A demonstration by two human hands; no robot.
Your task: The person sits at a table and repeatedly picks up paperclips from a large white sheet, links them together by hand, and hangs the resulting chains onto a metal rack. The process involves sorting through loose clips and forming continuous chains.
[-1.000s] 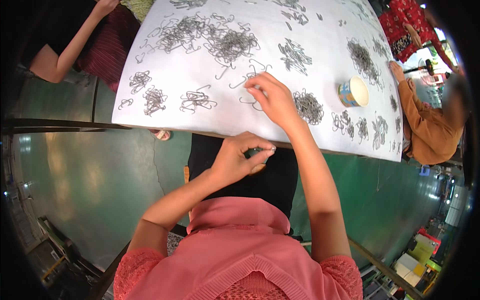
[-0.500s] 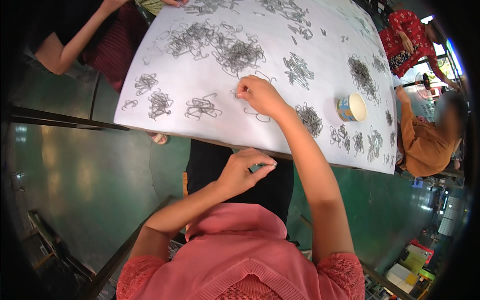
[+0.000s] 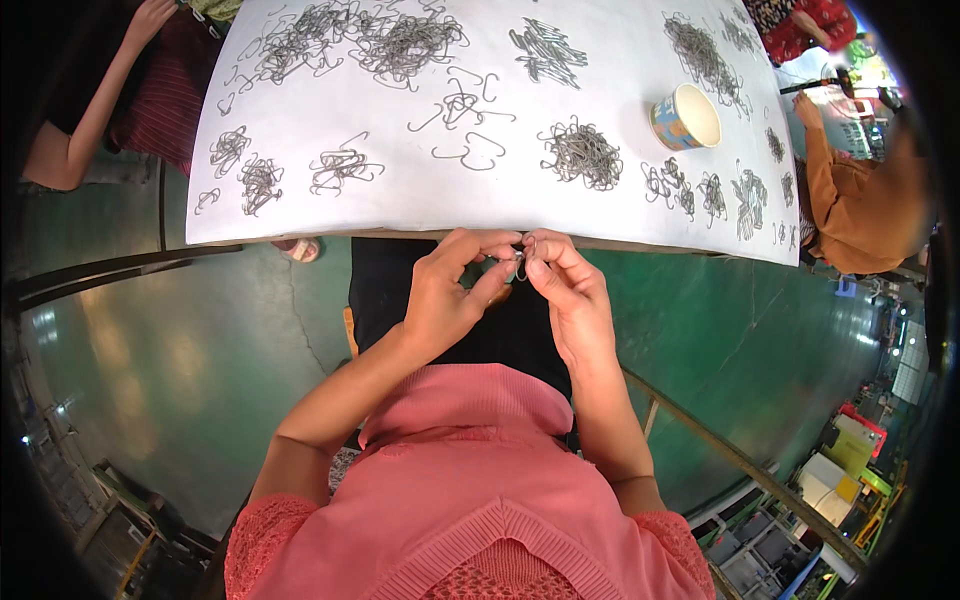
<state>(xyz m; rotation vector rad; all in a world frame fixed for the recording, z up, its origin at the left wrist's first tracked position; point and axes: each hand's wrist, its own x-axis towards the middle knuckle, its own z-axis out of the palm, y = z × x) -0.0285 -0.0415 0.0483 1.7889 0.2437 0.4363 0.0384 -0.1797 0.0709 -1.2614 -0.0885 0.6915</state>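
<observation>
Just off the table's near edge, my two hands meet at the fingertips. My left hand (image 3: 447,300) is closed in a pinch on a small shiny metal piece (image 3: 519,257), mostly covered by the fingers. My right hand (image 3: 578,300) pinches a bent wire hook (image 3: 521,274), of which only a thin curve shows below the fingertips. How the two pieces touch is hidden. Beyond the hands, loose wire hooks (image 3: 468,152) lie spread on the white table (image 3: 400,205). A dense pile of wire pieces (image 3: 582,155) sits to their right.
Larger heaps of wire hooks (image 3: 405,45) cover the far left, with small piles (image 3: 345,168) nearer. A paper cup (image 3: 685,117) stands right of centre. One person (image 3: 860,210) sits at the right edge; another person's arm (image 3: 100,95) shows at the left.
My right hand has come back from the loose hooks on the table to meet my left hand at the edge. The view has shifted, so the table appears higher.
</observation>
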